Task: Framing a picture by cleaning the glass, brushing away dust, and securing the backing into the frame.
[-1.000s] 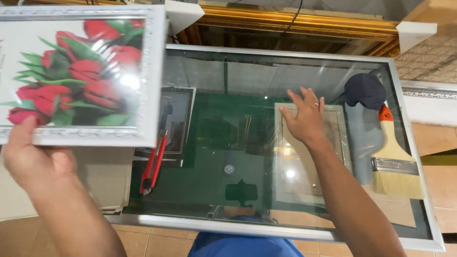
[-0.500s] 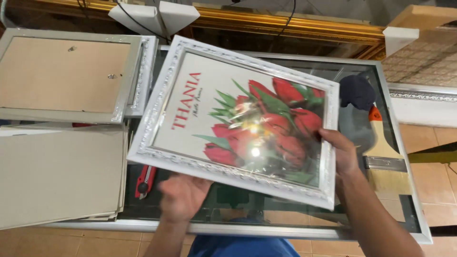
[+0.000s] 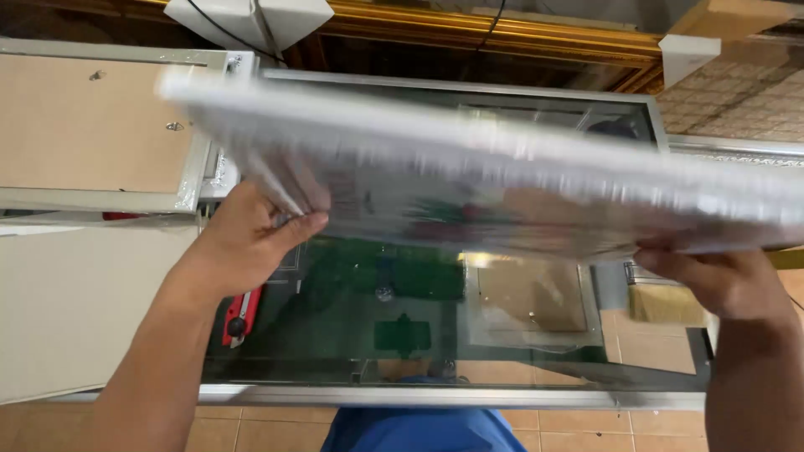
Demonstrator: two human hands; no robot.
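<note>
Left hand: the left hand (image 3: 251, 243) grips the left edge of the framed picture (image 3: 469, 176), thumb on the near side and fingers tucked under the frame, closed tight on it.
Right hand: the right hand (image 3: 724, 280) holds the right end of the same frame from below, fingers curled up against its underside; the fingertips are covered by the frame.
Picture position: held in the air between both hands, above the glass tabletop (image 3: 419, 318), tilted so that mostly its edge and a slanted face show.
Picture look: a pale, white-silver moulded frame with a glossy front; faint red and green patches show through the blur.
Hard to make out: the frame is heavily motion-blurred, so its print and ornament cannot be read; its right end runs out of view.
Below the hands: a red utility knife (image 3: 241, 314) lies on the glass just beside the left wrist; a broad paintbrush (image 3: 666, 301) lies near the right hand, partly covered.
Further left: another frame lying face down (image 3: 92, 125), showing its brown backing, and a beige board (image 3: 75, 301) beneath it.
Reflections: the glass mirrors a small pale rectangle, whose nature I cannot tell.
</note>
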